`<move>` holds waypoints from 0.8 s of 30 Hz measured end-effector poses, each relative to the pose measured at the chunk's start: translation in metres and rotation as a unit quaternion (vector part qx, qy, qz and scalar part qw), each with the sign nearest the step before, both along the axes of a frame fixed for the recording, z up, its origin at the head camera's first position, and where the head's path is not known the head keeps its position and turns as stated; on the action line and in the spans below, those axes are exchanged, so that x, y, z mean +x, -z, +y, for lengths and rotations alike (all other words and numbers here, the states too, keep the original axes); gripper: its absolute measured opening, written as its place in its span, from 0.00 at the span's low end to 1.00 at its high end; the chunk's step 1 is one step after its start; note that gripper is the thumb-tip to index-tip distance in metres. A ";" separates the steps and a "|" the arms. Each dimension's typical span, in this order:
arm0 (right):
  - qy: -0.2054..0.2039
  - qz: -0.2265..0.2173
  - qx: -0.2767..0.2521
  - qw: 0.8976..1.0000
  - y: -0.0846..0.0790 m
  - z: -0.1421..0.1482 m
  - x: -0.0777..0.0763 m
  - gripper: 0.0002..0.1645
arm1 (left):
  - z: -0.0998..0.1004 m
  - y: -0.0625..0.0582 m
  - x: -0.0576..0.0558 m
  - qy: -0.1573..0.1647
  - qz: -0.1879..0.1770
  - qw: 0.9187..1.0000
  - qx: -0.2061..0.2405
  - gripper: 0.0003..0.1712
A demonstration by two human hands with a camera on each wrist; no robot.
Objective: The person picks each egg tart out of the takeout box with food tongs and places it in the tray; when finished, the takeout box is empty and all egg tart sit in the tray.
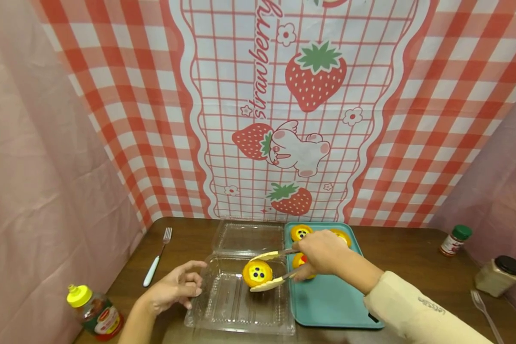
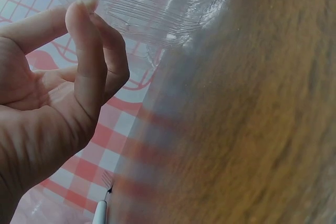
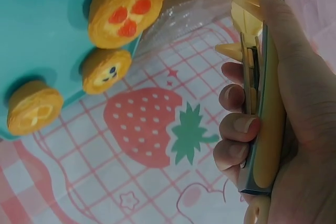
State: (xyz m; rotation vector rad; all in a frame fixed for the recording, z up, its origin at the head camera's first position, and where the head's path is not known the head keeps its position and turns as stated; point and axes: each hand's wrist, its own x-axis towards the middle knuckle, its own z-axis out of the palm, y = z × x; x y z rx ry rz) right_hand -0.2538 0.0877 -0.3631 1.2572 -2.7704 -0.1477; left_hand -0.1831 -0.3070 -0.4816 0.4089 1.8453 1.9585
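My right hand [image 1: 324,251] grips a pair of tongs [image 3: 268,114], fingers wrapped round the handle. Between the pale, scalloped tong tips sits a yellow egg tart [image 1: 258,273] with dark blueberries, over the open clear plastic container [image 1: 223,301]. At that container's left rim is my left hand [image 1: 172,286], its fingers bent and the thumb and fingertips right at the plastic edge. The teal tray [image 1: 335,306] bears more tarts: one with red pieces [image 3: 126,13], one with blueberries [image 3: 106,71] and a pale-topped one [image 3: 34,107]. My right hand partly hides them in the head view.
The container's lid [image 1: 249,237] lies folded back toward the strawberry-print cloth. On the left are a white-handled fork [image 1: 152,270] and a yellow-capped bottle [image 1: 96,313]. A green-capped jar [image 1: 455,240], a black-lidded jar [image 1: 499,276] and another fork [image 1: 486,315] are on the right.
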 end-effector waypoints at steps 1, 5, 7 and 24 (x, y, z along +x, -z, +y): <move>0.008 -0.002 0.001 1.000 -0.002 0.002 0.000 0.34 | 0.000 0.000 0.000 0.001 0.001 1.000 0.002 0.42; 0.019 0.000 0.000 1.000 -0.012 0.012 0.001 0.32 | 0.001 0.000 0.000 0.003 0.009 1.000 0.009 0.41; 0.020 0.003 -0.003 1.000 -0.018 0.020 0.001 0.33 | 0.001 0.000 0.000 0.003 0.010 1.000 0.010 0.40; 0.133 -0.029 -0.006 0.991 -0.030 0.136 0.005 0.47 | 0.001 -0.001 0.002 0.010 0.007 1.000 0.012 0.38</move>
